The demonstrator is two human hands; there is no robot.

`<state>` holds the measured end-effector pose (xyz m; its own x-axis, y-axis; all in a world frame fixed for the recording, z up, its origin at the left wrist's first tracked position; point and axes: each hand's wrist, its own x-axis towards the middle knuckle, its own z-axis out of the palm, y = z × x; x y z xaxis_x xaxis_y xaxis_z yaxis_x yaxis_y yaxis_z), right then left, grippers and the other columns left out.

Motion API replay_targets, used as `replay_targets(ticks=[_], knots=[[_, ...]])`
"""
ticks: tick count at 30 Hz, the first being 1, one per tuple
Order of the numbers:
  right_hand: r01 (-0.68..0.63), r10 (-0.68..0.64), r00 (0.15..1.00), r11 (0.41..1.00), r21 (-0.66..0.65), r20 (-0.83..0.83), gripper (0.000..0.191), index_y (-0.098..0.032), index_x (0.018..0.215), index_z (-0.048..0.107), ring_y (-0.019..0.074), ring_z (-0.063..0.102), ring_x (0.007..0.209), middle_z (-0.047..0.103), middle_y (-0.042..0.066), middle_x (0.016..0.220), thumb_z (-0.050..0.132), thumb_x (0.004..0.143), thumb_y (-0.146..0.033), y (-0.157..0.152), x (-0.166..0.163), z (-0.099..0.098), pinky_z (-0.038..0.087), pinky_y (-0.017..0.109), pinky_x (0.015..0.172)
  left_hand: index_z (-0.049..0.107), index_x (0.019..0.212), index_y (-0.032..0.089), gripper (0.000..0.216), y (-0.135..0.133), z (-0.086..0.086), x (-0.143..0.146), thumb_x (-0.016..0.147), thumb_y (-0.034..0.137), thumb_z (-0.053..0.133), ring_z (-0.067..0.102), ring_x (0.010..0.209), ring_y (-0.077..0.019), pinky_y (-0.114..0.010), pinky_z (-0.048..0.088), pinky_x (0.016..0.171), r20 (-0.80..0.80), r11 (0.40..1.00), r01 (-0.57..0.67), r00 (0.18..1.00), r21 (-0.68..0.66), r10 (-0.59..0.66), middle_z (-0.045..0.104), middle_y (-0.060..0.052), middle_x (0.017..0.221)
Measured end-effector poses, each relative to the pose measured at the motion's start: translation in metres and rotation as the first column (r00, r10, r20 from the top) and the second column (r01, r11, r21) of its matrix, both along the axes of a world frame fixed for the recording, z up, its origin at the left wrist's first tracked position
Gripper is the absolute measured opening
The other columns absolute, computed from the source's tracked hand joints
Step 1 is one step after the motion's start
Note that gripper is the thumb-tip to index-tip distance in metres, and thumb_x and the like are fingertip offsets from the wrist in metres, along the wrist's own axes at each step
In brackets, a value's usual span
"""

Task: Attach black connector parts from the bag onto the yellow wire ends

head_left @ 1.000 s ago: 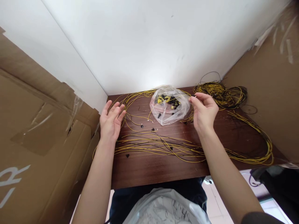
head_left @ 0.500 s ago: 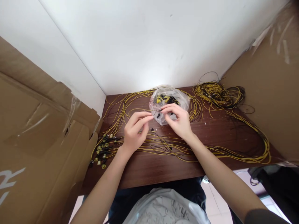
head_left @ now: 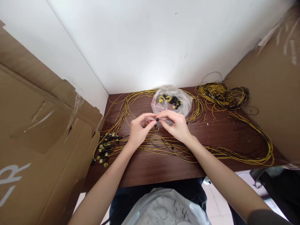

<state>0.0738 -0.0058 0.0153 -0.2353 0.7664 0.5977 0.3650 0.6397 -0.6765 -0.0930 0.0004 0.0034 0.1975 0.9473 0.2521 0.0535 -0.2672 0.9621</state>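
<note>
My left hand point(head_left: 140, 130) and my right hand point(head_left: 176, 125) meet above the middle of the dark wooden table point(head_left: 152, 168), fingertips pinched together. Between the fingertips sits a small black piece point(head_left: 157, 119) with a thin black wire point(head_left: 142, 113) curving away from it to the left. Just behind the hands lies a clear plastic bag point(head_left: 170, 100) holding small black and yellow parts. Long yellow and black wires point(head_left: 164, 147) run across the table beneath both wrists.
A cluster of wire ends with small connectors point(head_left: 105, 150) lies at the table's left edge. A tangled coil of yellow and black wire point(head_left: 221, 95) sits at the back right. Cardboard sheets point(head_left: 35, 125) wall in the left, more cardboard point(head_left: 269, 93) the right. A white plastic bag point(head_left: 164, 209) rests in my lap.
A second ago my hands were apart, the left open, the right pinching near the bag. They have come together at the centre and now pinch the small black piece.
</note>
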Motion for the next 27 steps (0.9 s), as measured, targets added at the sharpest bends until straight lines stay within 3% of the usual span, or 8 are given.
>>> replay_targets(ticks=[6,13,18,27], knots=[[0.003,-0.008,0.997,0.997,-0.077,-0.073,0.011,-0.02,0.088,0.064,0.0154,0.064,0.084,0.068,0.004,0.091,0.057,0.081,-0.015,-0.0014,-0.0018,0.0008,0.053,0.03,0.075,0.067,0.096,0.016,0.028,0.0,0.0034,0.0022,0.069,0.02,0.07,0.062,0.076,-0.0128,-0.025,0.053,0.071,0.089,0.997,0.01,0.996,-0.07,-0.004,0.068,-0.004,0.083],[0.055,-0.081,0.99,0.974,-0.218,-0.112,0.009,-0.019,0.083,0.066,0.0135,0.059,0.07,0.065,0.002,0.078,0.06,0.081,-0.025,0.0015,0.0005,-0.0004,0.049,0.028,0.066,0.071,0.089,0.015,0.02,0.0018,-0.0004,0.0014,0.07,0.022,0.07,0.064,0.076,-0.0142,-0.026,0.054,0.071,0.081,0.998,-0.015,0.997,-0.069,0.02,0.07,-0.006,0.087],[0.009,-0.062,0.984,0.952,-0.305,-0.166,0.013,-0.018,0.08,0.066,0.0127,0.057,0.066,0.064,0.002,0.074,0.06,0.08,-0.03,0.0018,-0.0003,-0.0009,0.047,0.027,0.063,0.071,0.088,0.015,0.02,0.0021,-0.0003,0.0022,0.07,0.022,0.069,0.065,0.073,-0.014,-0.026,0.055,0.069,0.086,0.998,-0.022,0.996,-0.056,0.027,0.071,-0.006,0.086],[-0.025,-0.056,0.974,0.937,-0.348,-0.22,0.013,-0.016,0.08,0.067,0.0135,0.059,0.068,0.066,0.003,0.075,0.062,0.078,-0.028,0.0016,-0.0017,-0.0007,0.047,0.028,0.064,0.07,0.086,0.014,0.018,0.0009,0.0001,0.003,0.07,0.02,0.069,0.065,0.07,-0.0123,-0.024,0.055,0.068,0.108,0.997,-0.013,0.994,-0.082,0.022,0.071,-0.005,0.083]])
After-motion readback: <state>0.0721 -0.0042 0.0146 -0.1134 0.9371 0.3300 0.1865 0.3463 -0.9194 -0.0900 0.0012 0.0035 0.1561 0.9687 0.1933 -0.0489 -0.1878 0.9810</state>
